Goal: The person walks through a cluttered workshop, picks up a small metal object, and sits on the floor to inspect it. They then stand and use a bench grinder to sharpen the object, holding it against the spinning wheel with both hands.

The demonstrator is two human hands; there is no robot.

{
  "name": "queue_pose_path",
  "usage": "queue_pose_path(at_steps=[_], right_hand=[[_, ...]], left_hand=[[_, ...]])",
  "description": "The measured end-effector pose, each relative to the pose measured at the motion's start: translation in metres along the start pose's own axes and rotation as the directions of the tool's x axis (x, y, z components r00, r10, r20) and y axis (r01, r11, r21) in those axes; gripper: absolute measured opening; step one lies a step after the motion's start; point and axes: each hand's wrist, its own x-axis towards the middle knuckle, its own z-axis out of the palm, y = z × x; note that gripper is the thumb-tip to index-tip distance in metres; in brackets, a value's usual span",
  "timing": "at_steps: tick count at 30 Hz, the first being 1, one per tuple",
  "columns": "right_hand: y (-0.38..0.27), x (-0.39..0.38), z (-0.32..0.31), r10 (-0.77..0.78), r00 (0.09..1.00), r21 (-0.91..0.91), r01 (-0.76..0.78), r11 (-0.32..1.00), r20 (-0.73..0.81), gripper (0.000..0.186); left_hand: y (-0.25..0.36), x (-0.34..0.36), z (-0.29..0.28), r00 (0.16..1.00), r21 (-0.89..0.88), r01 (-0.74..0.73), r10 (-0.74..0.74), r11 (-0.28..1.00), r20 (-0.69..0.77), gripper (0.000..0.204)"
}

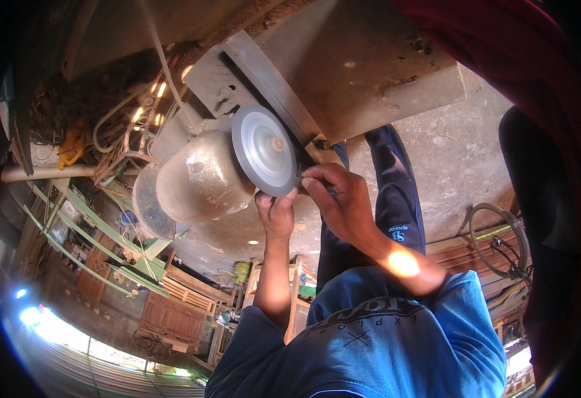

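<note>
A round grey grinding disc [244, 132] with a shiny silver middle is mounted on a large beige motor [201, 174]. Close to the disc's lower rim, my left hand [278, 213] is closed with thumb and fingers pinched together. Just to its right, my right hand [343, 199] pinches a small dark piece [299, 179] against or very near the disc's edge. My fingers cover most of that piece, so its kind does not show. Whether the left fingertips also grip it is hidden.
Behind the disc runs a metal angle bar [270, 86] beside a wide brown panel [370, 79]. Green metal rails [101, 225] and wooden furniture pieces [171, 318] stand at left. A wheel rim [499, 240] leans at right. Dark red cloth [502, 46] hangs at upper right.
</note>
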Motion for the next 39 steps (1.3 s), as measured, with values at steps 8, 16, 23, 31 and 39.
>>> queue_pose_path(at_steps=[8,16,23,31,39], right_hand=[[0.0007,-0.0005,0.0002,-0.003,1.000,0.000,0.003,1.000,0.003,0.011],[0.0037,-0.0011,-0.0020,-0.063,0.998,-0.059,0.064,0.996,0.019,0.013],[0.0027,-0.0008,-0.0017,-0.066,0.998,-0.061,0.066,0.996,0.009,0.014],[0.0004,0.0004,0.0000,-0.022,1.000,-0.027,0.022,0.999,-0.002,0.012],[-0.0001,-0.0003,-0.0007,-0.016,1.000,-0.009,0.016,1.000,0.006,0.011]], left_hand=[[-0.0011,-0.0002,-0.0009,1.000,-0.034,0.015,-0.015,0.999,0.010,0.021],[-0.0010,-0.0004,-0.0008,1.000,-0.028,0.013,-0.013,1.000,0.009,0.021],[-0.0011,-0.0001,-0.0005,1.000,-0.021,0.002,-0.002,1.000,0.018,0.020],[-0.0023,0.0001,-0.0009,1.000,-0.035,0.000,0.001,0.999,0.008,0.019],[-0.0034,0.0007,-0.0027,1.000,-0.030,-0.001,0.001,1.000,0.019,0.018]])
